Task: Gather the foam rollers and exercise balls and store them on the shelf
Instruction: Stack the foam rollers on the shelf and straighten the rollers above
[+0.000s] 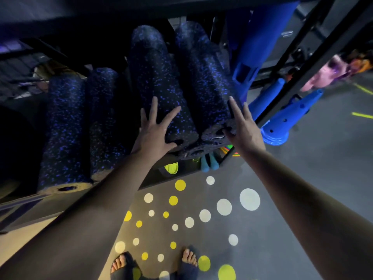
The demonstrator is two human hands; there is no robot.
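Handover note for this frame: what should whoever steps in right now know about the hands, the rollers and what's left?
Left hand: open, fingers spread, pressing on the near end of the middle foam roller.
Right hand: open, flat against the near end of the right foam roller.
Both rollers lie on the shelf, near ends sticking out. Two more rollers lie to the left.
Done: at least four rollers shelved.
Left: probably seat this pair fully. No exercise ball is clearly visible, so find those.
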